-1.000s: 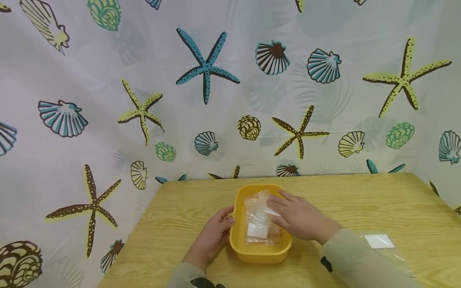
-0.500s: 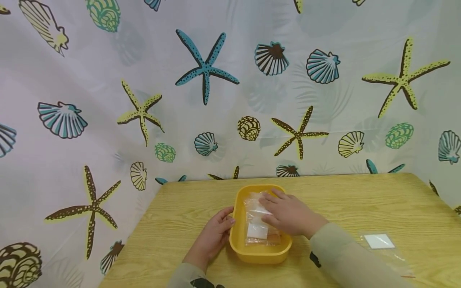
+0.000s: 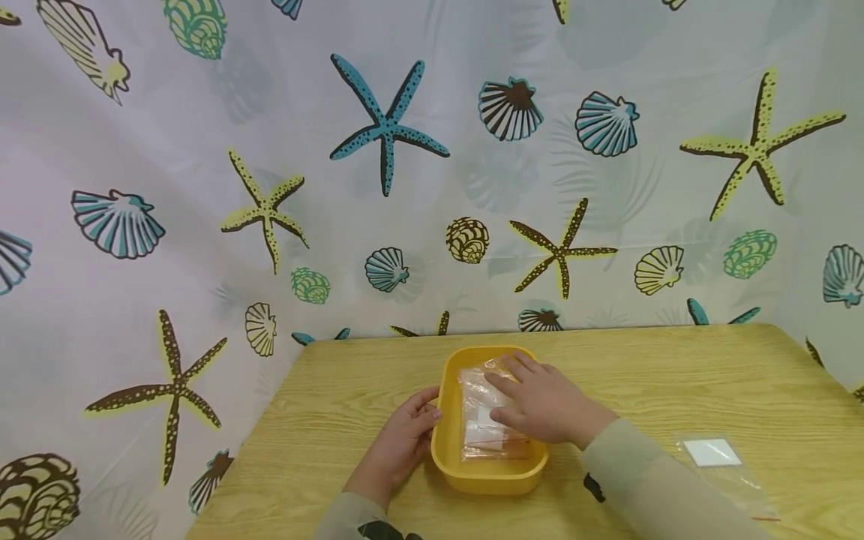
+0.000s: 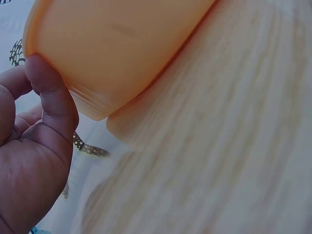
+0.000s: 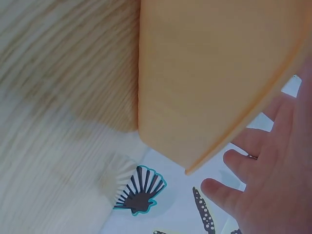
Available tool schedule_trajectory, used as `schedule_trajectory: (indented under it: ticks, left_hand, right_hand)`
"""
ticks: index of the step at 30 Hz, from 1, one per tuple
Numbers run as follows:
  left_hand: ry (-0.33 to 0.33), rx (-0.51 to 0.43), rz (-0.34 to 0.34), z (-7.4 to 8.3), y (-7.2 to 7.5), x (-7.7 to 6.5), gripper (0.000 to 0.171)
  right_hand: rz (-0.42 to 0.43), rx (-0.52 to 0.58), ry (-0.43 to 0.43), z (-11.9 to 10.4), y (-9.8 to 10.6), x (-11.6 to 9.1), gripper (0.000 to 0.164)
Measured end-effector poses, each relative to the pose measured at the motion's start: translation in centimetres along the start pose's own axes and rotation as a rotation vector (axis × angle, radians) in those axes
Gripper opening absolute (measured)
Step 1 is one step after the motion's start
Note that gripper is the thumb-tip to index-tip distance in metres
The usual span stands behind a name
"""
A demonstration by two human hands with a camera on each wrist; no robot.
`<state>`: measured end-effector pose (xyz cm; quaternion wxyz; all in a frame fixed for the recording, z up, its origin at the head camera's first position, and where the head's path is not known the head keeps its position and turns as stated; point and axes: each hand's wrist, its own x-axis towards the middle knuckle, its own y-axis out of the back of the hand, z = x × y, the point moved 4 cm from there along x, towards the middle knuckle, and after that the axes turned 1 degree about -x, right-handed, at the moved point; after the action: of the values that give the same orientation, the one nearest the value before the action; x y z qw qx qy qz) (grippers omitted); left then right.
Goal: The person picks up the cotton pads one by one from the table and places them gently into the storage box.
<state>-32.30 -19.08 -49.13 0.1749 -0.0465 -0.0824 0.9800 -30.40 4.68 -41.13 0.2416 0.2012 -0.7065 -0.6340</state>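
Note:
A yellow plastic bin (image 3: pixel 489 485) stands on the table with clear zip bags (image 3: pixel 481 390) lying in it, some showing white panels. My left hand (image 3: pixel 403 435) grips the bin's left rim, thumb on top of the edge and fingers against the outer side. In the left wrist view, the thumb of the left hand (image 4: pixel 46 112) presses on the rim of the bin (image 4: pixel 117 44). My right hand (image 3: pixel 550 401) lies over the bags with its fingers spread, covering their right part. From the right wrist, the right hand (image 5: pixel 265 165) reaches over the bin's rim (image 5: pixel 243 124).
Another clear bag with a white panel (image 3: pixel 712 452) lies flat on the wooden table (image 3: pixel 661 375), beside the right sleeve. Behind the table hangs a curtain (image 3: pixel 418 225) printed with shells and starfish.
My right hand has shifted slightly left over the bin. Clear plastic now covers the white panel near the bin's front, which showed more plainly before. The left hand stays put.

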Motion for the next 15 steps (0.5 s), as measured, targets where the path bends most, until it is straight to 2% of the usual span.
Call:
schedule_trajectory:
  ticks: [7,15]
  left_hand:
    - [-0.007,-0.014,-0.005,0.0,0.0,0.0,0.049]
    - [-0.008,-0.018,-0.016,0.0,0.0,0.0,0.049]
  right_hand:
    - [0.038,0.004,0.038,0.5,0.7,-1.5,0.062]
    - [0.055,0.030,0.043,1.5,1.0,-3.2,0.065]
